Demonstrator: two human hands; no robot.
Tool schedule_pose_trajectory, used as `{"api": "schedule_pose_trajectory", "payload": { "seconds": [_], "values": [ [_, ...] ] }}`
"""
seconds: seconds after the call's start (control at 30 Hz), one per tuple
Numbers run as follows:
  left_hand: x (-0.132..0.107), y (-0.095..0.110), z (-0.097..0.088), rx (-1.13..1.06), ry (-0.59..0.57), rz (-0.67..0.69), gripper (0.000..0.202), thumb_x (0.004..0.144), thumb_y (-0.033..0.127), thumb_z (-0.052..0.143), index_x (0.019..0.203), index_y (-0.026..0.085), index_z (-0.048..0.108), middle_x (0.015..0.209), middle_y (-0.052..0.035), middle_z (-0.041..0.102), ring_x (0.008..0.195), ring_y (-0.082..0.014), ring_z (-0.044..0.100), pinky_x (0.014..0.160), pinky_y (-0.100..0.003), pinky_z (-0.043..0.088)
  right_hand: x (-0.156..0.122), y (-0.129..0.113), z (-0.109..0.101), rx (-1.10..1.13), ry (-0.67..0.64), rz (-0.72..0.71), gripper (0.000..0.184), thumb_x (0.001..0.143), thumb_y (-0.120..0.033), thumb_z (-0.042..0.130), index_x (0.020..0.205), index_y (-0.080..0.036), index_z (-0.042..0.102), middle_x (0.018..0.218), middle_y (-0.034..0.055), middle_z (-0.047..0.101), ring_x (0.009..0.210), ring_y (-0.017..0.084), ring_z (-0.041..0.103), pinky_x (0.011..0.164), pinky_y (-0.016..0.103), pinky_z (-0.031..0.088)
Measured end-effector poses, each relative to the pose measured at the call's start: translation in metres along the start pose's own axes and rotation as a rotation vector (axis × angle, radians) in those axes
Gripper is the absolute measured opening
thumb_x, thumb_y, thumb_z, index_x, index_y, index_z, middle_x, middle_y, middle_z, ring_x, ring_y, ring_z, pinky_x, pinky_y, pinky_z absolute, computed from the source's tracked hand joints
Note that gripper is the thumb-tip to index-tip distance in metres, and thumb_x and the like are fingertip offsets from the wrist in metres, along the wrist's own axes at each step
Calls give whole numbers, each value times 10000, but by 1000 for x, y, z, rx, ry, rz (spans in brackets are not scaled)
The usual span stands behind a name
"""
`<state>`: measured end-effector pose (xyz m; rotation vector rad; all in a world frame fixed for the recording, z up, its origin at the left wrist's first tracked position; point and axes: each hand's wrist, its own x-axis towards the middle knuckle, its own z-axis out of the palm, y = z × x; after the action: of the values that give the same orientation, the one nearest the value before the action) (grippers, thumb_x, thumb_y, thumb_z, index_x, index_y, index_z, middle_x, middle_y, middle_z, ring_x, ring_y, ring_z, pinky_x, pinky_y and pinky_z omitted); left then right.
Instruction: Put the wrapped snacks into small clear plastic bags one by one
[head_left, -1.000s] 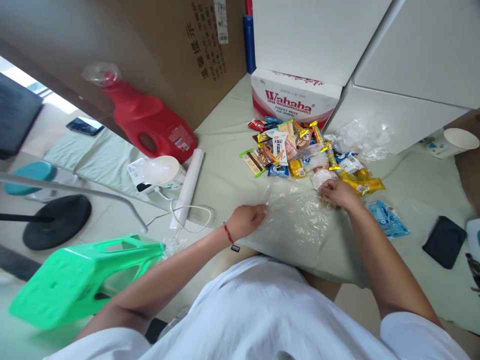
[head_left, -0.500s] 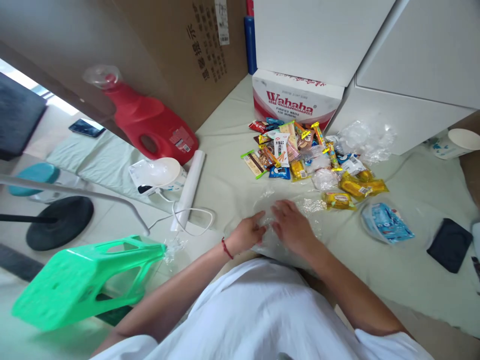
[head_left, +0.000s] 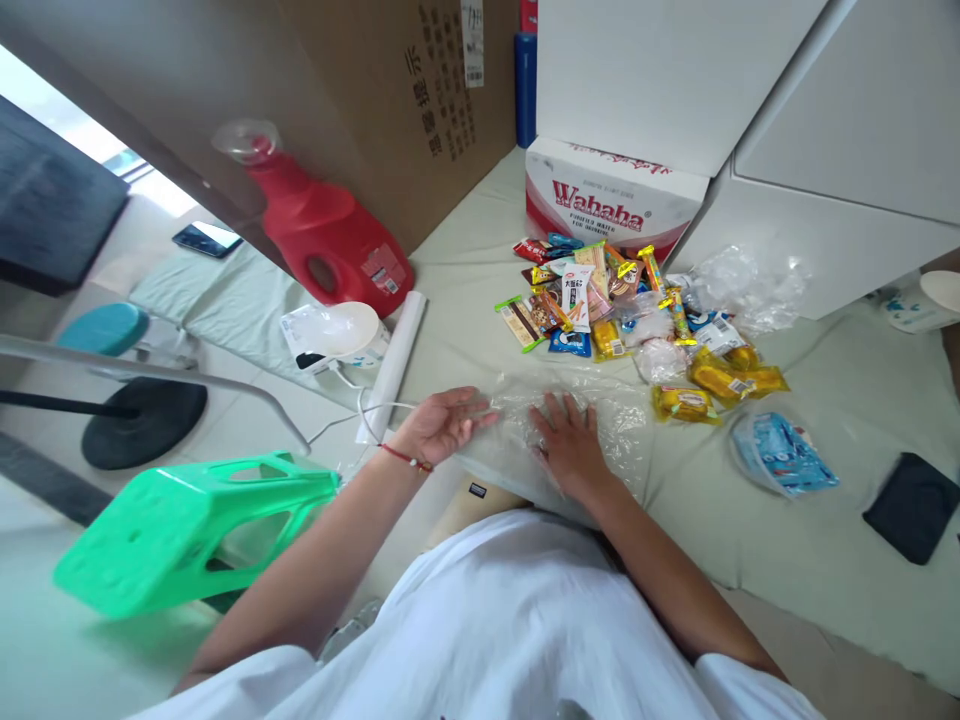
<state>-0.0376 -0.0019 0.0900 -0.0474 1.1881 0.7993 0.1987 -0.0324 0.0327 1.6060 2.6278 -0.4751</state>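
Observation:
A clear plastic bag [head_left: 600, 425] lies flat on the pale green cloth near the table's front edge. My right hand [head_left: 566, 445] rests palm down on it, fingers spread. My left hand [head_left: 442, 422] is at the bag's left edge, palm turned up and fingers stretched out, holding nothing. Beyond the bag lies a pile of wrapped snacks [head_left: 592, 300], with yellow packets [head_left: 720, 378] to the right and one more yellow packet [head_left: 682, 403] close to the bag.
A Wahaha box [head_left: 611, 195] and white boxes [head_left: 825, 150] stand behind the snacks. A red jug [head_left: 330, 235], a white device [head_left: 334, 335] with a cable, a white roll [head_left: 394, 365], a blue packet [head_left: 784, 455], a black pouch [head_left: 911, 505] and a green stool [head_left: 195, 530] are around.
My right hand came back from the snack pile to the bag and now lies flat on it. My left hand opened and turned palm up at the bag's left edge.

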Motion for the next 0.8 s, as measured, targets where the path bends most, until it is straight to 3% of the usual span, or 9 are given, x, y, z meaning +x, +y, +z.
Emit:
{"api": "schedule_pose_trajectory", "payload": {
  "seconds": [0.13,0.27,0.33,0.4,0.47,0.57,0.67,0.73,0.8],
  "values": [
    [-8,7,-8,85,59,116,233,791,5,672,977,124,597,879,-89,703,810,-263,791,442,-171,556,-1,-2,0,-34,58,-142,538,1031,-199,433,1561,-287,463,1717,57,254,1599,355,136,1213,761,73],
    [-29,-21,21,240,132,494,307,717,1,681,964,169,612,827,6,660,633,-108,696,444,-129,487,-2,-15,4,-32,70,-214,512,1043,-167,369,1528,-250,510,1672,75,362,1581,340,214,1219,764,66],
    [-37,-47,41,392,68,692,248,739,46,653,935,195,624,803,31,654,570,-76,625,432,-138,450,-1,-20,9,-23,61,-177,499,1053,-197,363,1520,-269,523,1650,68,405,1558,354,276,1213,773,93],
    [-34,-74,58,635,-120,776,101,813,115,601,854,195,646,795,-1,680,680,-125,673,583,-213,562,1,-24,14,-7,61,-133,492,1056,-257,391,1526,-330,517,1647,22,410,1544,356,309,1227,754,119],
    [-15,-92,67,889,-177,929,189,916,179,506,818,196,667,909,-54,735,907,-184,714,863,-326,607,1,-27,19,10,74,-95,512,1046,-294,430,1553,-342,486,1646,15,408,1534,355,327,1246,721,137],
    [32,-91,64,1256,131,1154,349,993,200,378,1092,168,711,1258,-127,725,1303,-252,606,1165,-472,450,-3,-29,22,27,86,-89,558,1017,-220,460,1575,-228,469,1620,124,439,1520,371,342,1243,728,106],
    [72,-75,47,1606,327,1149,463,1037,267,335,1394,150,605,1534,-146,564,1495,-277,438,1258,-571,280,-11,-22,22,61,84,-120,540,996,-127,434,1521,-193,539,1596,156,469,1520,365,342,1234,723,135],
    [83,-69,35,1764,347,1152,520,1060,327,299,1501,160,519,1613,-137,469,1527,-270,394,1273,-596,213,-14,-8,16,115,47,-171,537,962,-84,452,1459,-219,605,1574,129,504,1499,340,385,1236,648,238],
    [85,-68,27,1876,322,1172,573,1065,391,294,1564,152,442,1654,-142,394,1549,-275,354,1279,-621,154,-9,14,0,209,-10,-208,525,917,-61,491,1376,-241,668,1479,103,603,1397,287,519,1189,511,386]
  ]
}}
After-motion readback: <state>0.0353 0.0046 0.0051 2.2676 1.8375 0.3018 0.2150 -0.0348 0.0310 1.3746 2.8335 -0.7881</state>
